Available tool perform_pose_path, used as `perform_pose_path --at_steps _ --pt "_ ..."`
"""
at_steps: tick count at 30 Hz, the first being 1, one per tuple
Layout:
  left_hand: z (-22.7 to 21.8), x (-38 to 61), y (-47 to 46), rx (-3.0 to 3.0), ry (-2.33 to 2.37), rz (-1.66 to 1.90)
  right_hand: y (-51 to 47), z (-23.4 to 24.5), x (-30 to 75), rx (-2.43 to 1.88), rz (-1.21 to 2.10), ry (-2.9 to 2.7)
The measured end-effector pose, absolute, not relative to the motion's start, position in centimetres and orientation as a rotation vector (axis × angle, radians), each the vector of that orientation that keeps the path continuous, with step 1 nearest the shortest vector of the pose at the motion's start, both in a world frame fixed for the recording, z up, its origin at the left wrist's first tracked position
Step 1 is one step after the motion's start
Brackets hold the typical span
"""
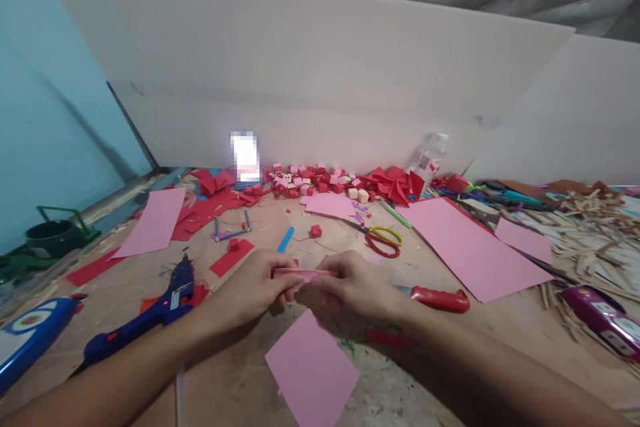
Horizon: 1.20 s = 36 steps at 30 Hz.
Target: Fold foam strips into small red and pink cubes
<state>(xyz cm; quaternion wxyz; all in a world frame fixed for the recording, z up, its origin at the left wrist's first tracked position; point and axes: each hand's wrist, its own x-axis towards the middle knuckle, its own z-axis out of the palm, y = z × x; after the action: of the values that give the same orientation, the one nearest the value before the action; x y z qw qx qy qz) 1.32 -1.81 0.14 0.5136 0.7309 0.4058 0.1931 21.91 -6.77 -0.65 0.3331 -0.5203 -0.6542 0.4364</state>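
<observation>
Both my hands meet over the middle of the table, pinching a small folded strip of pink paper (pixel 300 274) between them. My left hand (pixel 255 290) grips its left end with closed fingers. My right hand (pixel 353 287) grips the right end, fingers curled. A pink paper square (pixel 313 370) lies flat on the table just below my hands. A red-handled knife (pixel 435 298) rests right of my right hand. A blue glue gun (pixel 145 320) lies left of my left forearm.
Red and yellow scissors (pixel 384 240) lie beyond my hands. A large pink sheet (pixel 470 247) is to the right, another pink sheet (pixel 155 220) to the left. Several red and pink cubes (pixel 310 183) pile by the white wall. Wooden sticks (pixel 590 227) heap at far right.
</observation>
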Motion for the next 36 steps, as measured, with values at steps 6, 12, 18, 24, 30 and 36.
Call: perform_pose_path --at_steps 6,12,18,24,30,36 --pt "0.4 1.0 -2.0 1.847 0.938 0.417 -7.0 -1.8 21.7 -1.282 1.316 -1.519" --pt "0.7 0.7 -2.1 2.167 0.991 0.646 -6.6 -3.4 22.3 -0.992 1.559 -1.148" --pt "0.5 0.9 -2.2 2.077 0.939 0.601 -6.6 -3.9 22.9 -1.002 1.613 -1.033" --pt "-0.2 1.4 -2.0 1.838 1.008 0.629 -6.9 -3.0 22.7 -1.017 1.587 -1.183" --pt "-0.4 1.1 -2.1 1.928 0.999 0.707 -7.0 -2.5 22.6 -1.119 1.553 -1.300" --pt "0.0 0.8 -2.6 2.092 0.930 0.831 -7.0 -2.8 22.5 -1.103 1.497 -1.216"
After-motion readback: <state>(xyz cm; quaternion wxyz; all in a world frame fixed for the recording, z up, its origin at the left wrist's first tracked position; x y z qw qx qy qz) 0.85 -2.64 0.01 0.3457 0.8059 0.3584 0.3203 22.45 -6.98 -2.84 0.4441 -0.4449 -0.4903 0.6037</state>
